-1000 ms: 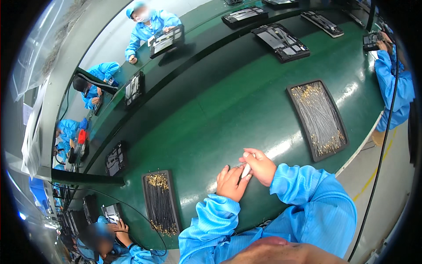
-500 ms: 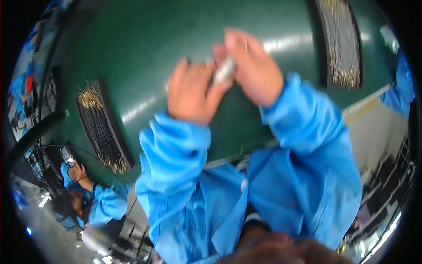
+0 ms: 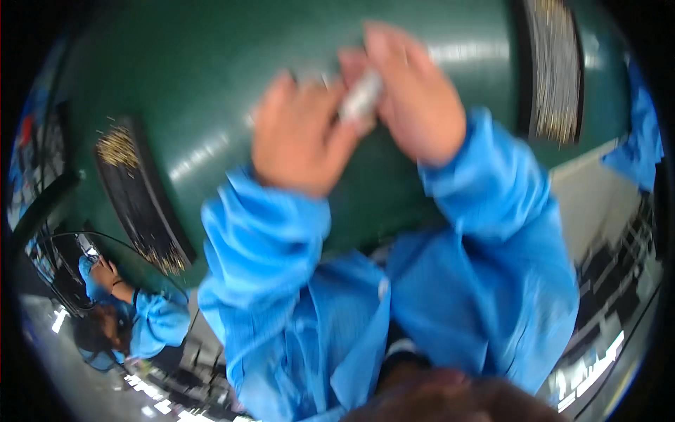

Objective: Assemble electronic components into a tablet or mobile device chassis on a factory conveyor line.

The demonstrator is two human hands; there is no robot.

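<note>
A small whitish, roughly cylindrical piece [image 3: 362, 96] is held between my hands above the green table; blur hides its exact kind. My left hand [image 3: 297, 141] pinches its lower end, thumb against fingers. On the other side, my right hand [image 3: 420, 98] has its fingers closed around the upper end. Both hands are smeared by motion, so the fingertips do not show clearly.
On the green table [image 3: 232, 91], a dark tray [image 3: 163, 193] of black wires with gold-coloured ends lies at left. Another dark tray [image 3: 525, 77] holds grey wires [image 3: 555, 70] at right. A co-worker's hand [image 3: 105, 273] is at the lower left; a blue sleeve [image 3: 640, 133] shows far right.
Both hands, still holding the whitish piece, have shifted slightly farther from me and apart. The view has turned a little, so the left tray appears farther left.
</note>
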